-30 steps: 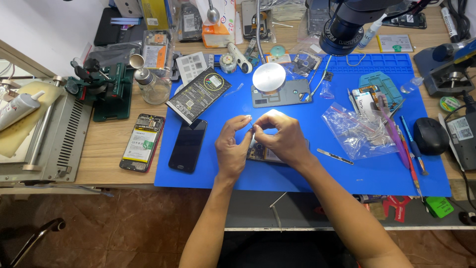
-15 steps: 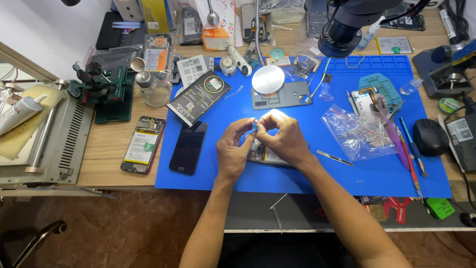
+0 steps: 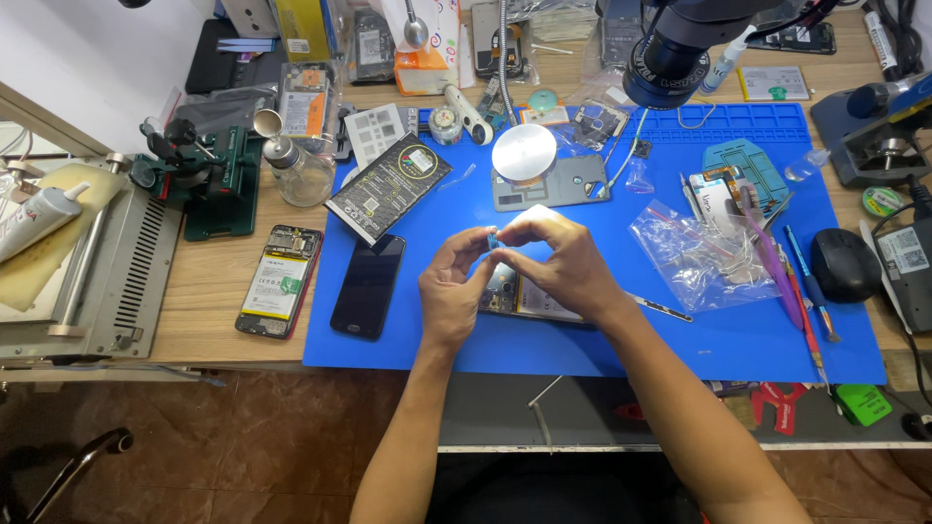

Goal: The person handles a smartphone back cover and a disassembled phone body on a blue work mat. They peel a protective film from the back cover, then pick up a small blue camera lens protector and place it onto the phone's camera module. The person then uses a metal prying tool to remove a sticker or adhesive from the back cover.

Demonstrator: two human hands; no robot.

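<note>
Wooden counter (image 3: 209, 281) carries a blue work mat (image 3: 582, 340). Above it, the left hand (image 3: 454, 291) and right hand (image 3: 563, 262) meet, fingertips pinching 1 small blue part (image 3: 492, 239) between them, over an opened phone (image 3: 529, 296). A dark phone (image 3: 368, 285) lies just left.

Wooden workbench (image 3: 209, 291), brown tiled floor (image 3: 243, 437), white wall (image 3: 87, 49).
</note>
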